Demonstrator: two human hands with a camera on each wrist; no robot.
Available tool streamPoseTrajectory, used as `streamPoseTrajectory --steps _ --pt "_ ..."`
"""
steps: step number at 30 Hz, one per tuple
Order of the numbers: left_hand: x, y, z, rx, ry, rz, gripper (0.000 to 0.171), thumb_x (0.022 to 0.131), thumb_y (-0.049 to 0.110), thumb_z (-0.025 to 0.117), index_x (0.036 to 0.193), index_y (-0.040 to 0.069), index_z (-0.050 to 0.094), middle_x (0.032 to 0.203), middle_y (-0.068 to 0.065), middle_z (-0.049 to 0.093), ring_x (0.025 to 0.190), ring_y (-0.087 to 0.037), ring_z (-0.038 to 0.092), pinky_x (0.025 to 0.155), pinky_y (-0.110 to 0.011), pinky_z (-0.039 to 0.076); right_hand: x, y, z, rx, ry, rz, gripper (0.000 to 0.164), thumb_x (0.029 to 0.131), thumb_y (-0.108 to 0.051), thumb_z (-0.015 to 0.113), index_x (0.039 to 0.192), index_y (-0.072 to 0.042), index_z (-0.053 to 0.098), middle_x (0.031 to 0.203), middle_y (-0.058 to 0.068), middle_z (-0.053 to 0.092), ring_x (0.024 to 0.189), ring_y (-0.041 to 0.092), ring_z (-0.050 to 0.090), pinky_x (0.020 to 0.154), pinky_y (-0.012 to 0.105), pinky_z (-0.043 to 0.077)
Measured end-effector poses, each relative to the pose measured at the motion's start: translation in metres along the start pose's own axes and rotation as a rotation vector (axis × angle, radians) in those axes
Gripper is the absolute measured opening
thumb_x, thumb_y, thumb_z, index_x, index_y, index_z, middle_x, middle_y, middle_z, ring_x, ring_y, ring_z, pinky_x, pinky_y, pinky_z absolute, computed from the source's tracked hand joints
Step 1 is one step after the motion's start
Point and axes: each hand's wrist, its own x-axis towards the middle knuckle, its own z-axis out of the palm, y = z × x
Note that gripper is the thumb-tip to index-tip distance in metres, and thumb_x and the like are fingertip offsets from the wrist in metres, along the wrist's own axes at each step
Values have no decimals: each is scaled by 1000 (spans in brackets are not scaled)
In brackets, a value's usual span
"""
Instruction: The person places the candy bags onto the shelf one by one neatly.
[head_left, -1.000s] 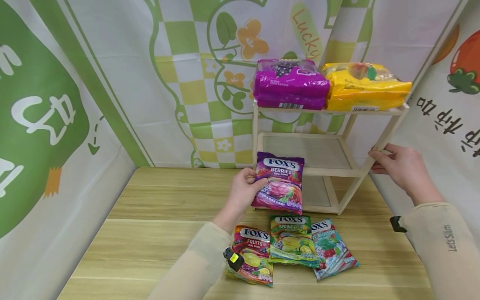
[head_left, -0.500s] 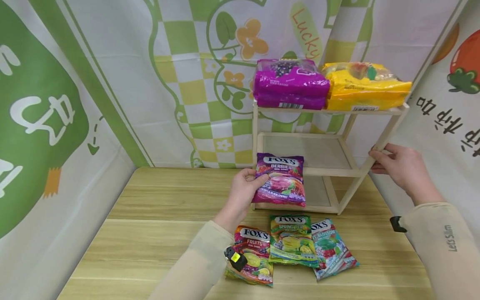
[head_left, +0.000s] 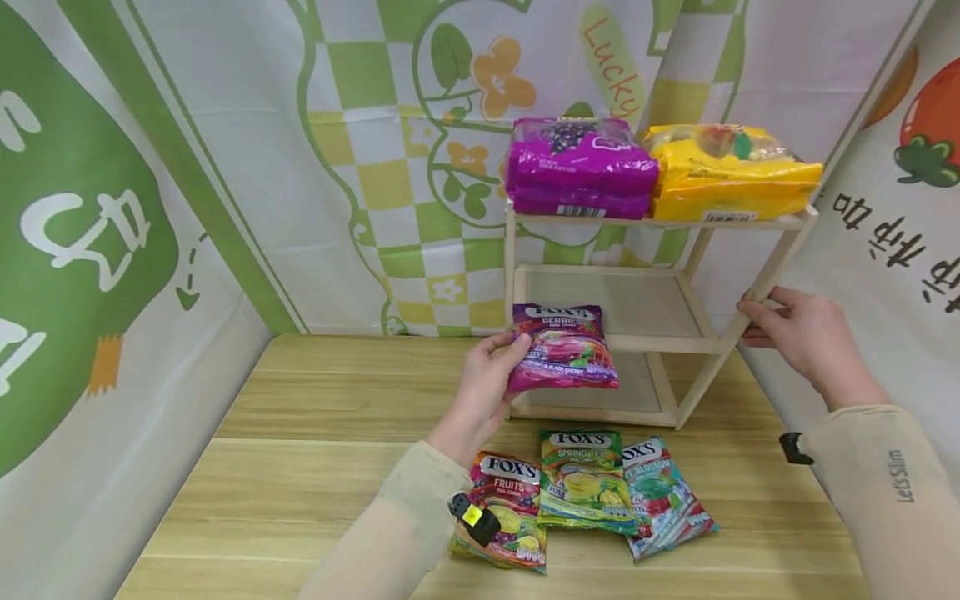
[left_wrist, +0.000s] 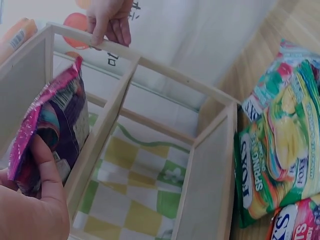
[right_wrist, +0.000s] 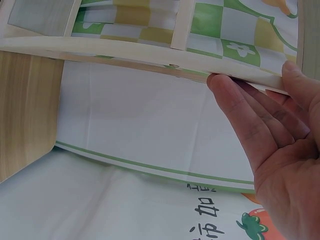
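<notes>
My left hand point(head_left: 480, 383) pinches a purple bag of Fox's Berries candy point(head_left: 566, 350) by its left side, thumb on the printed front. The bag tilts back at the front edge of the middle shelf of a light wooden rack point(head_left: 667, 344). In the left wrist view the candy bag point(left_wrist: 67, 112) overlaps that shelf's frame, and part of it is hidden by the fingers. On the rack's right side, my right hand point(head_left: 806, 333) grips the front post. The right wrist view has the thumb and fingers of this hand point(right_wrist: 285, 130) on either side of the post point(right_wrist: 150, 56).
A magenta bag point(head_left: 581, 171) and a yellow bag point(head_left: 735, 175) lie on the top shelf. On the wooden table point(head_left: 300, 467) before the rack are Fox's candy bags: Fruits point(head_left: 510, 492), Spring Tea point(head_left: 585, 483) and a teal one point(head_left: 667, 500). Printed cloth walls stand close around.
My left hand has tipped the Berries candy bag backward, so its lower edge has risen toward the middle shelf. The right hand stays in place on the post.
</notes>
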Motion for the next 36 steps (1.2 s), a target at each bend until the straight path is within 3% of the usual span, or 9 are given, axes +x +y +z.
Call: streamPoseTrajectory --steps 8,16,21,25,29,36 --pt "-6 3 4 -141 -41 5 48 101 15 66 142 4 43 126 -21 62 93 -21 72 81 -30 64 0 0 0 2 -1 -2 62 107 -47 49 137 7 55 121 31 67 80 12 76 81 49 61" --pt "-11 1 6 -171 -105 69 53 97 3 66 141 6 36 118 -17 65 92 -22 71 83 -36 64 0 1 0 -6 1 -10 61 107 -47 48 137 7 55 120 31 68 79 12 76 83 51 61" --pt "-14 1 7 -157 -125 119 60 91 -8 67 141 6 36 130 -16 56 95 -23 70 84 -36 64 0 2 0 -6 3 -14 60 107 -45 49 136 7 56 119 31 68 78 10 76 80 48 62" --pt "-19 3 11 -80 -95 166 65 85 -17 69 140 4 41 142 -13 45 96 -23 69 85 -33 63 -1 2 0 -4 8 -17 61 107 -46 49 136 7 56 119 31 68 76 8 75 78 46 63" --pt "-23 3 17 94 -51 226 65 81 -19 72 136 7 51 149 -11 41 103 -24 67 84 -29 63 -1 1 0 -10 11 -18 61 107 -46 49 136 7 56 118 31 69 76 8 75 78 47 63" --pt "-24 -2 20 332 -49 416 44 79 -18 75 119 -2 64 152 -10 38 116 -33 62 85 -27 62 0 0 1 -14 10 -10 61 107 -46 49 137 6 55 120 31 68 80 15 77 85 54 58"
